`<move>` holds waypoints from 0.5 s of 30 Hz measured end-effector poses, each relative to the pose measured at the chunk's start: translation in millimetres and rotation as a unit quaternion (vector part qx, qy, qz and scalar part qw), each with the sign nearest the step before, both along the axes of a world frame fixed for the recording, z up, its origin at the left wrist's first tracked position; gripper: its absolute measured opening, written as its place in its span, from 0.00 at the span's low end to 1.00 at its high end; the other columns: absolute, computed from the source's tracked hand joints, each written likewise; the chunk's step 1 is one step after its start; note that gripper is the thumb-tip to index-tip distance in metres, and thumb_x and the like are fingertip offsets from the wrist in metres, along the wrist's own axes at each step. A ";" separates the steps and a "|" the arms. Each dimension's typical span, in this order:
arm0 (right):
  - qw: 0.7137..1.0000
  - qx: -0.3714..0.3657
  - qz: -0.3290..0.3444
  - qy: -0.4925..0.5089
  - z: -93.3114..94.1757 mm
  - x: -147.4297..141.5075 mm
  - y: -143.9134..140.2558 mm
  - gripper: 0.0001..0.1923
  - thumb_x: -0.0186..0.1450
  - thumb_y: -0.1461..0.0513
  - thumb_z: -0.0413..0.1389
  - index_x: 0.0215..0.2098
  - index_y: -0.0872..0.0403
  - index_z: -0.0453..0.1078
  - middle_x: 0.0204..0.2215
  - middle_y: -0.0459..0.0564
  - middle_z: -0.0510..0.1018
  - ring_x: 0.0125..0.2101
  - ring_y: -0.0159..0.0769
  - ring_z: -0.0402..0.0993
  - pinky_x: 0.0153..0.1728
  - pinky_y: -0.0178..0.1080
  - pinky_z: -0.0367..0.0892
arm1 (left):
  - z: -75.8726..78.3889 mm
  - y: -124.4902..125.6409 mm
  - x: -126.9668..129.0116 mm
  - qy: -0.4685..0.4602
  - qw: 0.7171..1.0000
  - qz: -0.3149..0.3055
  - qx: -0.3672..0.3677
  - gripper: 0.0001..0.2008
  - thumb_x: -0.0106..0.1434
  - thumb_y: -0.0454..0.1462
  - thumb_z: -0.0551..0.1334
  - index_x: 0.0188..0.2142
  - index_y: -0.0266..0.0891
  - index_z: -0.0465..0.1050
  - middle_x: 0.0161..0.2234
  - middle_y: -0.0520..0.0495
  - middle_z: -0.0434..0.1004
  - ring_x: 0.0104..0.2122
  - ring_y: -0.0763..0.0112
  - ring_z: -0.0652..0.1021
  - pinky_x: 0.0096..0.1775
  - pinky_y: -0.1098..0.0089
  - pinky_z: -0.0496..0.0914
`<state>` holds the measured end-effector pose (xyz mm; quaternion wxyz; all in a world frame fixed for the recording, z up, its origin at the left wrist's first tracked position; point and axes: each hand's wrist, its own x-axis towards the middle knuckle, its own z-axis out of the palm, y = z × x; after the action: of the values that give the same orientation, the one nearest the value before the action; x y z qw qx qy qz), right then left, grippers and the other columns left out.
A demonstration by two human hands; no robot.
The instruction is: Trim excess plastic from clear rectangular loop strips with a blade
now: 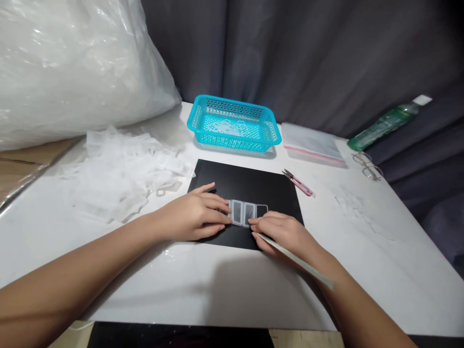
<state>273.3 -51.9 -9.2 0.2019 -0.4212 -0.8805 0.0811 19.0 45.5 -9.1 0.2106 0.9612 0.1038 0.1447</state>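
Observation:
A black mat (250, 186) lies on the white table. On it rests a clear plastic strip of small rectangular frames (246, 212). My left hand (195, 215) lies flat on the strip's left end, fingers pressing it down. My right hand (284, 232) is at the strip's right end and grips a long thin pale tool (300, 263) whose tip meets the strip; the handle runs back along my forearm.
A heap of clear plastic pieces (123, 176) lies left of the mat. A turquoise basket (234, 123) stands behind it. Pink snips (299, 183), a stack of clear bags (311, 142), glasses (368, 164), a green bottle (387, 123) and a large plastic sack (68, 63) surround them.

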 end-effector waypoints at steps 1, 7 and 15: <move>1.000 0.002 -0.008 -0.012 1.4 0.8 -0.4 0.08 0.64 0.68 0.51 0.30 0.53 0.70 0.30 0.50 0.81 0.29 0.35 0.76 0.32 0.35 0.70 | -0.5 0.1 -0.1 -0.002 1.000 -0.005 0.002 0.12 0.67 0.35 0.58 0.48 0.44 0.75 0.49 0.47 0.79 0.53 0.65 0.75 0.65 0.54 0.47; 0.991 0.005 -0.095 -0.095 14.2 11.9 -3.2 0.07 0.65 0.66 0.51 0.31 0.53 0.70 0.22 0.48 0.76 0.25 0.34 0.74 0.31 0.36 0.65 | -9.8 -5.6 3.5 -0.001 1.000 -0.022 0.004 0.10 0.68 0.34 0.57 0.44 0.42 0.76 0.46 0.48 0.80 0.51 0.65 0.77 0.64 0.56 0.52; 0.998 0.045 -0.029 0.020 -7.2 -6.1 -3.7 0.03 0.63 0.65 0.56 0.34 0.51 0.72 0.39 0.46 0.83 0.35 0.34 0.78 0.38 0.36 0.67 | -13.6 -5.0 3.3 0.009 0.999 -0.027 -0.018 0.10 0.68 0.35 0.57 0.43 0.42 0.78 0.49 0.45 0.77 0.48 0.64 0.78 0.60 0.58 0.61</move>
<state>267.2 -55.5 -16.4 0.2408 -0.4356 -0.8663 0.0435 22.3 40.5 -22.7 0.2310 0.9610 0.0823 0.1281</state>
